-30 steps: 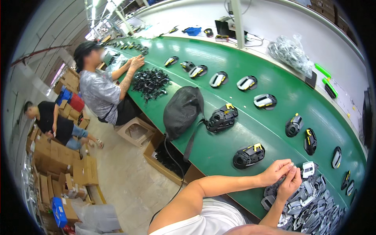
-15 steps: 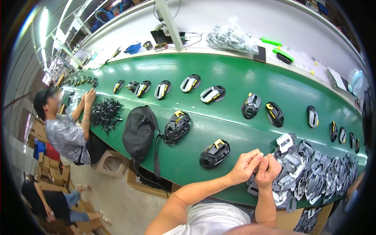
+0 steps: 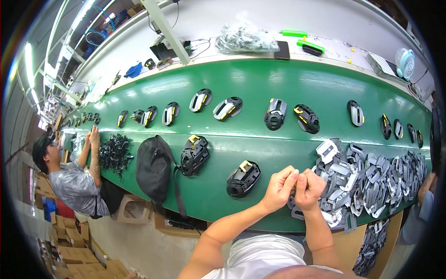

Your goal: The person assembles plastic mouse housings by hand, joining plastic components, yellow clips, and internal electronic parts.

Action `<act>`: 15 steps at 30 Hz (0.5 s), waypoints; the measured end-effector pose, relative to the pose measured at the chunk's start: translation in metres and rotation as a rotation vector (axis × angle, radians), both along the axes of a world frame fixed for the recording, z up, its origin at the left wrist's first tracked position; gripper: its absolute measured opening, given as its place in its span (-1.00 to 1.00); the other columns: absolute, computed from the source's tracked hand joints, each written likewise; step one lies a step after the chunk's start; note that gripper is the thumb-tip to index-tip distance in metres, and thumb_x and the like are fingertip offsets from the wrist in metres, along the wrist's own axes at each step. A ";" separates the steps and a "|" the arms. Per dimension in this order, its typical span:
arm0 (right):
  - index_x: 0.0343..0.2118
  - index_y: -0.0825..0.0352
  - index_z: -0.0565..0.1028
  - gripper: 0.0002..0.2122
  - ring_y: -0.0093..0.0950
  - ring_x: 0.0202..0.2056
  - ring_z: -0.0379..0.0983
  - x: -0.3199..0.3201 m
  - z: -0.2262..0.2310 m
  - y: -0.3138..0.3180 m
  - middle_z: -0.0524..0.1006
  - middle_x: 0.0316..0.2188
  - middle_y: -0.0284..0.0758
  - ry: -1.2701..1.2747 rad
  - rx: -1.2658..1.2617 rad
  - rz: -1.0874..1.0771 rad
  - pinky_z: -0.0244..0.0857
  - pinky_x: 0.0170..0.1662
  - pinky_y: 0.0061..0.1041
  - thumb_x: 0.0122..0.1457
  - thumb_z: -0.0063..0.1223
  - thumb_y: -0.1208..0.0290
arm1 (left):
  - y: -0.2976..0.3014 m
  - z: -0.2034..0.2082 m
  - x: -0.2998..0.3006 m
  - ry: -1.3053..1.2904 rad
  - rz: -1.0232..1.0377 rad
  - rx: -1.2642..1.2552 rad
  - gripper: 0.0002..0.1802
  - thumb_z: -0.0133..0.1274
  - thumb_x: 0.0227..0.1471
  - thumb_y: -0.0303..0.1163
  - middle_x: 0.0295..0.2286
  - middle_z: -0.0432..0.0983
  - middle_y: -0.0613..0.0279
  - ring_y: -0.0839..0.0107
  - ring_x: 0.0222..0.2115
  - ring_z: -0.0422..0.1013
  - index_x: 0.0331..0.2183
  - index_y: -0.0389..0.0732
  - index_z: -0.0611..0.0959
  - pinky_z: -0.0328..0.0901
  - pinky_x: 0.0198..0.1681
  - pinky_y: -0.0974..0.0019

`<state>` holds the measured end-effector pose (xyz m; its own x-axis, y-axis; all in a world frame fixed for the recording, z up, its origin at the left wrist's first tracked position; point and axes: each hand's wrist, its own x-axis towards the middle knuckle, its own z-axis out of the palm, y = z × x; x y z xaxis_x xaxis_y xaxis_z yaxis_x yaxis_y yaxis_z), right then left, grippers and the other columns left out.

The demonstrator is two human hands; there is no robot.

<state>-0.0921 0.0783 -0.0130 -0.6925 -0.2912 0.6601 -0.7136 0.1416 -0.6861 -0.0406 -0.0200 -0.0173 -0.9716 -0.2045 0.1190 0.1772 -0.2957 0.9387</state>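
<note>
Here, the left hand (image 3: 279,189) and right hand (image 3: 309,189) are close together just left of the heap of grey parts (image 3: 343,197), the right one nearer to it. Both sets of fingers curl in narrowly; whether they pinch anything, I cannot tell. Farther left of the heap, on the green bench (image 3: 278,149), lies a black-and-yellow housing (image 3: 244,180); well apart from the heap, beyond that, rests a black bag (image 3: 154,172).

Bright | tube lights (image 3: 29,67) upper left | tabletop (image 3: 251,83) glare | edges bent
</note>
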 end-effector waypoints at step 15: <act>-0.60 0.40 0.31 -0.71 -0.70 -0.69 0.12 -0.009 -0.010 -0.007 0.25 -0.76 -0.40 -0.615 -0.223 0.172 -0.02 -0.64 -0.61 0.24 -0.28 0.38 | -0.013 -0.007 -0.014 -0.036 0.098 -0.075 -0.74 -0.23 0.18 -0.25 -0.61 0.29 0.39 0.68 -0.62 0.17 -0.43 -0.23 0.39 0.10 -0.57 0.58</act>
